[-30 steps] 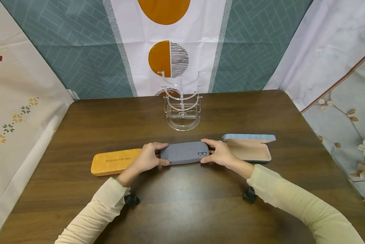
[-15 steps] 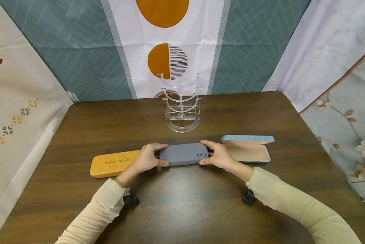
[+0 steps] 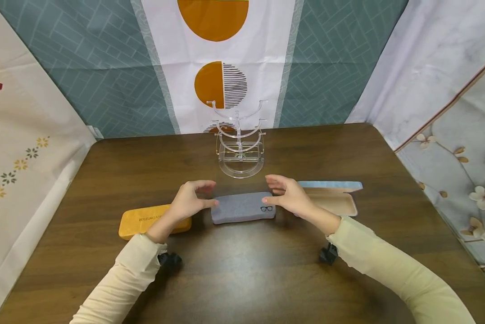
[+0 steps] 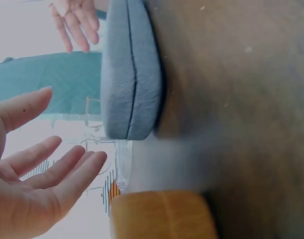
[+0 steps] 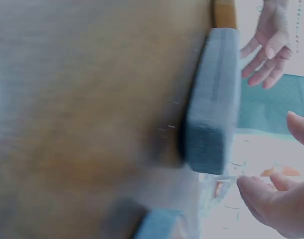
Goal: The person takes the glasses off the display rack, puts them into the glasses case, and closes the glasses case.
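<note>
A closed grey glasses case [image 3: 242, 208] with a small spectacles print lies flat on the table. Off its left end hovers my left hand [image 3: 190, 200], fingers apart and holding nothing. My right hand [image 3: 289, 194] is raised at the other end, its fingers also parted and empty. In the left wrist view a gap shows between the left hand [image 4: 37, 174] and the grey case [image 4: 129, 74]; the right wrist view shows the right hand [image 5: 281, 194] likewise apart from it. A yellow glasses case [image 3: 145, 220] lies partly behind the left wrist. Beside the right hand sits an opened blue glasses case [image 3: 333, 202].
A clear tiered display stand [image 3: 241, 153] stands behind the grey case, with thin-framed glasses on its lower part. The wooden table [image 3: 242, 279] meets patterned cloth [image 3: 331, 67] at the back and sides.
Both hands have let go of the grey case and lifted slightly up and away from its ends. The case stays where it was on the table.
</note>
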`<state>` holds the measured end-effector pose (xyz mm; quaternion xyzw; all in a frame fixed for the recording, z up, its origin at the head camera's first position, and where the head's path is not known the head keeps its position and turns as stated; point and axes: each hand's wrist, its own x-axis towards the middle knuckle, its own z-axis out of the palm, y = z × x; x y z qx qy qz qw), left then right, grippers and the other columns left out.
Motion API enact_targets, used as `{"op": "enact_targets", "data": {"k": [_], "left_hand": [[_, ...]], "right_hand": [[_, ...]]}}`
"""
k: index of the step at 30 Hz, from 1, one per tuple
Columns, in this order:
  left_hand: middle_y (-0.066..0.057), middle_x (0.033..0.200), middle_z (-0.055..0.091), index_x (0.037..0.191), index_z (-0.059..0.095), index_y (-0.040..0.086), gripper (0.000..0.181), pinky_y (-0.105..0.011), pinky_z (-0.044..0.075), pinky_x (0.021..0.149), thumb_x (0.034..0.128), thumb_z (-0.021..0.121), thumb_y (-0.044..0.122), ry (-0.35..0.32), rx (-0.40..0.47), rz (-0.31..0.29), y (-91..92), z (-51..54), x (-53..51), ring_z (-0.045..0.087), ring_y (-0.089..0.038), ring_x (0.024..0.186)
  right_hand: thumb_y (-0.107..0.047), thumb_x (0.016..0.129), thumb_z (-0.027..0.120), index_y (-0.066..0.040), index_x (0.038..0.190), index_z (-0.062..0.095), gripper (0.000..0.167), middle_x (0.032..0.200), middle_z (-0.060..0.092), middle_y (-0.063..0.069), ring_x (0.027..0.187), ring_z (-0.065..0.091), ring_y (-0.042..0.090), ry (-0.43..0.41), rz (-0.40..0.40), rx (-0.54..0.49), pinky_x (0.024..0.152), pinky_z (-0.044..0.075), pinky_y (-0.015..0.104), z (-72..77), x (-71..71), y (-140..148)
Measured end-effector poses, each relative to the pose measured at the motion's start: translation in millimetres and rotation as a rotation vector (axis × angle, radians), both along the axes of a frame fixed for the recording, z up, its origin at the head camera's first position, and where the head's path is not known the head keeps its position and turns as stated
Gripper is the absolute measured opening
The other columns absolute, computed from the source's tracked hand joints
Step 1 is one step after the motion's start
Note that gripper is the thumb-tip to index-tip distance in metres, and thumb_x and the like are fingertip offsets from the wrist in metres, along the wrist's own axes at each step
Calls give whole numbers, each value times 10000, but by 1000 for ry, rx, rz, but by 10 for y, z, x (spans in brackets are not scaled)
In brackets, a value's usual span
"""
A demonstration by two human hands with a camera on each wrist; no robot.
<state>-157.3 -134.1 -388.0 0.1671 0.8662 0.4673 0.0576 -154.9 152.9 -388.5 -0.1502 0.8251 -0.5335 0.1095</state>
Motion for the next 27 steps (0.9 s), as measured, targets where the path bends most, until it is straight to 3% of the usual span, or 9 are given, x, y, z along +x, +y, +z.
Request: {"op": "enact_targets", "data": {"k": [8,13,20,27], "left_hand": [[-211,1013,631,1151,587,-34,435,-329,505,754,752,730,60,-25,102,92,-33,132,-137,610,-291,919],[-245,1010,619,1203,550,-34,463,-245,513,687,776,706,53,-54,155,140,-40,170,-252,616,-297,891],[-221,1004,620,1261,508,1,494,-381,532,704,800,679,51,-105,211,215,-7,219,-401,614,-183,802],[-216,1016,610,1309,459,23,543,-450,511,747,812,673,63,-159,245,298,28,230,-613,609,-326,863]], "right_hand": [[-126,797,703,-17,1288,477,551,1129,590,178,1028,554,288,-13,-95,45,832,467,385,230,-188,-62],[-183,818,682,-42,1295,475,538,1076,623,135,1004,562,257,-42,-150,103,855,446,410,302,-358,-78],[-188,846,657,-35,1325,436,549,1120,591,163,1007,564,350,-141,-205,56,885,448,430,330,-573,-99],[-161,877,615,-37,1381,359,579,1223,517,187,1083,523,347,-192,-239,8,901,447,392,376,-762,-133]]}}
